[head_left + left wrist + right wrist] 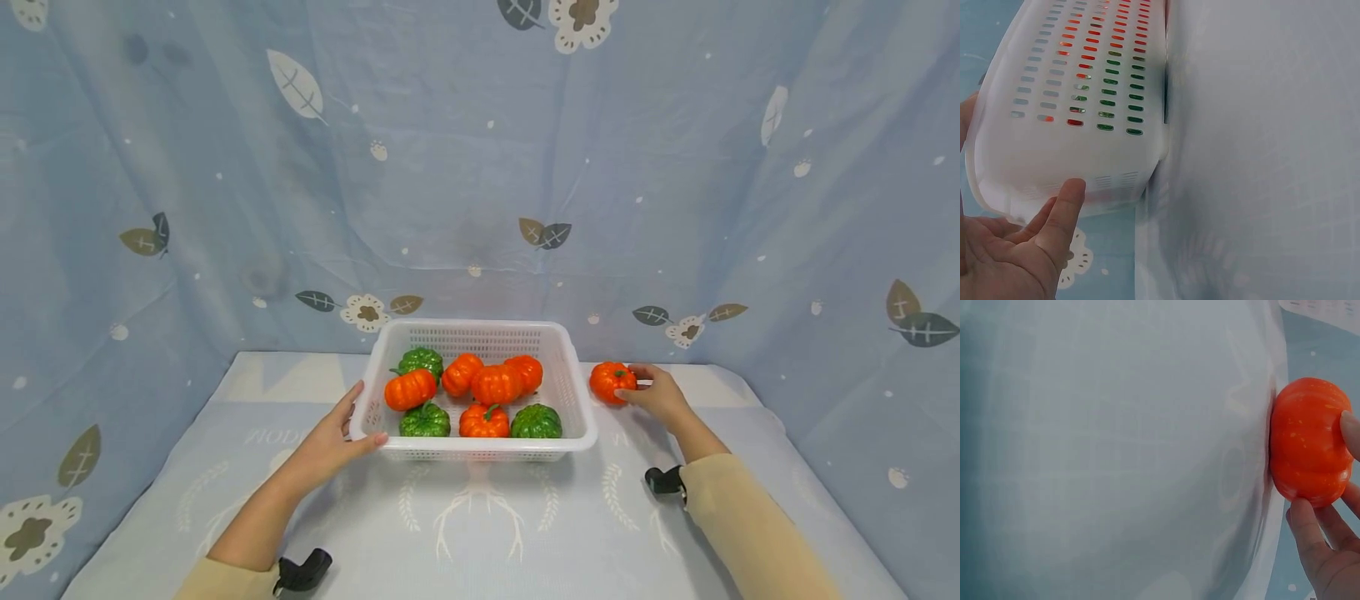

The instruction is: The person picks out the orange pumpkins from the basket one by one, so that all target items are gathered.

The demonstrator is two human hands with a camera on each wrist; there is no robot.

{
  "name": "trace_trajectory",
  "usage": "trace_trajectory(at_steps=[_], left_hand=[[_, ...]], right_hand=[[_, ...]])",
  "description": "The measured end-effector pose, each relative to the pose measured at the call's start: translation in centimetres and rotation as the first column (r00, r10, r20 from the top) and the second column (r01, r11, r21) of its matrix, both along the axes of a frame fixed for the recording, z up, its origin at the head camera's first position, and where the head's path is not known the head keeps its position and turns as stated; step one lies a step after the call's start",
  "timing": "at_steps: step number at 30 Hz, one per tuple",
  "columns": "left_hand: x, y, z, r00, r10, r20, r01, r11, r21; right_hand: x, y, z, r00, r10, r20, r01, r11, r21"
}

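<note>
A white plastic basket (480,447) stands at the middle of the table with several small orange pumpkins (497,384) and three green ones (537,422) inside. My left hand (330,446) holds the basket at its left side, thumb over the front left rim and fingers along the outer wall. In the left wrist view, the fingers (1063,215) reach along the slotted wall. To the right of the basket, my right hand (660,398) grips another orange pumpkin (609,382) by its right side. The right wrist view shows the thumb and fingertips against this pumpkin, close by the tabletop.
A pale patterned cloth (480,533) covers the table. Behind and at both sides hangs a blue curtain (450,167) with leaves and flowers, close to the basket's back rim. Black wrist mounts (303,571) stick out from both sleeves.
</note>
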State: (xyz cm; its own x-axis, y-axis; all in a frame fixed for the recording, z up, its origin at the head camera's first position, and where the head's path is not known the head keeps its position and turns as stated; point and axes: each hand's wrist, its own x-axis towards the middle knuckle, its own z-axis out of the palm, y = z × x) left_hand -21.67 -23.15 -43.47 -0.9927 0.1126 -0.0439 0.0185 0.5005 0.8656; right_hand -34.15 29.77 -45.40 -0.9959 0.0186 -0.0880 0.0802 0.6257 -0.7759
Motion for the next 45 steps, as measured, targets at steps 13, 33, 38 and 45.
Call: trace_trajectory(at_steps=[13, 33, 38, 45], left_hand=[[-0.1, -0.1, -0.3, 1.0, -0.011, -0.013, 0.011, 1.0, 0.001], [0.0, 0.0, -0.2, 1.0, -0.01, -0.01, 0.01, 1.0, 0.004], [0.1, 0.1, -0.2, 1.0, -0.007, -0.008, 0.007, 1.0, -0.002], [0.0, 0.1, -0.2, 1.0, -0.004, -0.005, 0.004, 1.0, -0.016]], right_hand=[[1.8, -0.6, 3.1, 0.999, 0.012, -0.053, -0.006, 0.995, 0.102], [6.5, -7.2, 7.1, 0.941, 0.198, -0.273, -0.193, 0.98, 0.045], [6.9, -10.0, 7.1, 0.92, 0.234, -0.313, -0.245, 0.97, 0.005], [6.8, -13.4, 6.5, 0.913, 0.264, -0.311, -0.281, 0.96, -0.011]])
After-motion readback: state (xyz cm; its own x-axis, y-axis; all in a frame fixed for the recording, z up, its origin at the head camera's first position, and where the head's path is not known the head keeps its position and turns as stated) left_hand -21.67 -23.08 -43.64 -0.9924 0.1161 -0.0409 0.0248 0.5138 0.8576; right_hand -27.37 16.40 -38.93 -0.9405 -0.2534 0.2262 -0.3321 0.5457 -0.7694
